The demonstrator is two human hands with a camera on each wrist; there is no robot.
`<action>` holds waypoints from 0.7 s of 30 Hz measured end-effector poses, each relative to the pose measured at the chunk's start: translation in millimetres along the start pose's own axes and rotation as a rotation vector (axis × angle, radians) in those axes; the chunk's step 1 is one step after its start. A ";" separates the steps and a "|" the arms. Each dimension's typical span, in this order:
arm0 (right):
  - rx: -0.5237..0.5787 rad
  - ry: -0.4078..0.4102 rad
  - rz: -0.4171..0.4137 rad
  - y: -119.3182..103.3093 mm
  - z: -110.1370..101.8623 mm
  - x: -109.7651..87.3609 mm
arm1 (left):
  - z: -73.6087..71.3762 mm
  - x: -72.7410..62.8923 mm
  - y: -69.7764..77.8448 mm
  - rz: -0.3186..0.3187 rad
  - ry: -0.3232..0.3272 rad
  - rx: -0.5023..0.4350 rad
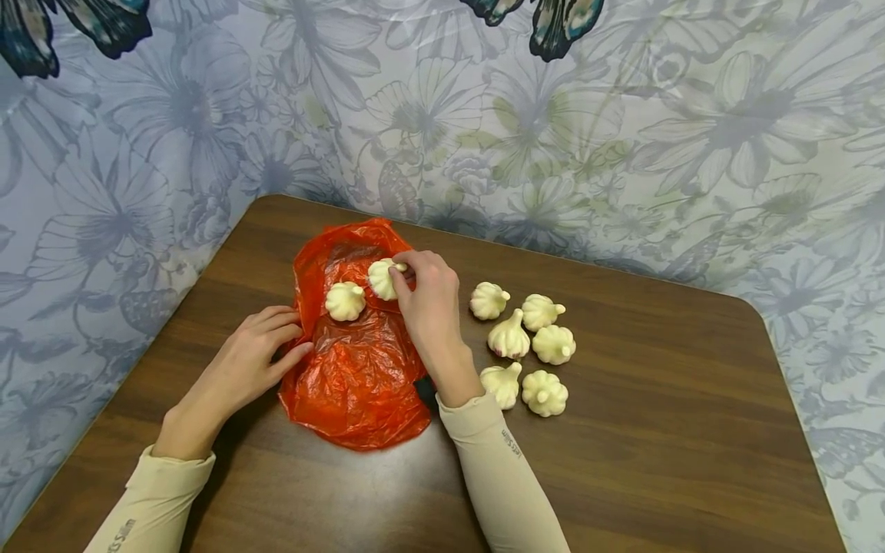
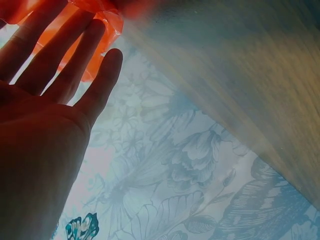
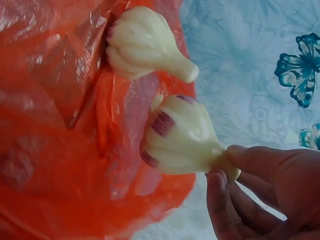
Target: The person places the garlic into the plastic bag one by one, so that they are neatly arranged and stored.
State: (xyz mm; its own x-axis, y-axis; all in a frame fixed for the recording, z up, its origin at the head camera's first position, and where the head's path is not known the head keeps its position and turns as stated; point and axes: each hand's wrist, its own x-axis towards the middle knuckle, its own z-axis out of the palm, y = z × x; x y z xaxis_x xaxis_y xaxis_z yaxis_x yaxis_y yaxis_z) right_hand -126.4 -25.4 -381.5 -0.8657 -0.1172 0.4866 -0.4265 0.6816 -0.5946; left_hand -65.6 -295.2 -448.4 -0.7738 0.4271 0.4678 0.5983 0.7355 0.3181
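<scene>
A red plastic bag [image 1: 359,392] lies spread on the table, its mouth toward the far side. My right hand [image 1: 432,296] pinches a garlic bulb [image 1: 382,279] by its stem, over the bag. In the right wrist view purple patches mark this held bulb [image 3: 180,135]. Beside it, another garlic bulb [image 1: 345,301] rests on the bag, stem toward the right. At the bag's left edge is my left hand [image 1: 259,349], its fingers extended and touching the plastic. The left wrist view shows those fingers nearly straight, with red plastic [image 2: 112,30] at their tips.
Several pale garlic bulbs [image 1: 509,335] stand grouped on the brown wooden table [image 1: 664,430], right of the bag. A small dark item [image 1: 425,390] shows at the bag's right edge, partly behind my right wrist. Behind the table hangs a flower-patterned wall covering [image 1: 442,115].
</scene>
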 end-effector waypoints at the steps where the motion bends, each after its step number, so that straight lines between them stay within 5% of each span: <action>1: -0.008 0.003 0.004 0.6 2.1 0.4 | 0.1 0.2 0.1 0.001 -0.001 0.001; 21: 0.004 -0.116 0.072 14.8 28.5 -1.3 | 1.8 -0.7 -0.4 -0.002 -0.002 0.002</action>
State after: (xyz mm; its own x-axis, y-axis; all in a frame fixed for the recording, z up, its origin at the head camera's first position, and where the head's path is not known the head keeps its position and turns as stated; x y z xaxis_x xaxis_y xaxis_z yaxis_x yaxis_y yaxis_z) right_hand -139.1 -35.8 -409.1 -0.9187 -0.1510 0.3649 -0.3625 0.6888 -0.6278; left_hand -65.6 -294.8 -450.3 -0.7752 0.4267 0.4658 0.5964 0.7375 0.3170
